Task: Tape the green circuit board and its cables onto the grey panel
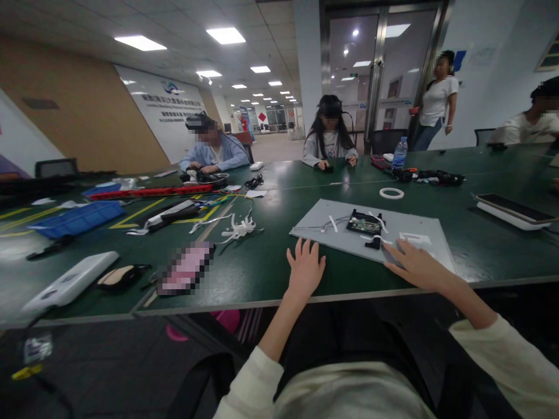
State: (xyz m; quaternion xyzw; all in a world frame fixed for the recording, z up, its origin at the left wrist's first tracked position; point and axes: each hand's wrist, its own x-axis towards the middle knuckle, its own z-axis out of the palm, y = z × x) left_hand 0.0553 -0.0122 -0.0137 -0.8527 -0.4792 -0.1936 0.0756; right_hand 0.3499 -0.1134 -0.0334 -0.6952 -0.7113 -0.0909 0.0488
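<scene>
My left hand (304, 270) lies flat on the green table (244, 273), fingers spread, just in front of the near edge of a grey metal panel (414, 224). My right hand (414, 265) rests flat on that panel's near right part, fingers stretched out, holding nothing. A small dark circuit board (364, 223) sits on the panel's middle with white tape strips and thin cables around it. A small black part (373, 244) lies just left of my right fingertips.
A roll of white tape (391, 193) lies beyond the panel. A tangle of white strips (238, 228), a blue tray (78, 218), a white slab (70, 282) and a flat device (515, 210) lie about. Other people sit across the table; a water bottle (399, 154) stands there.
</scene>
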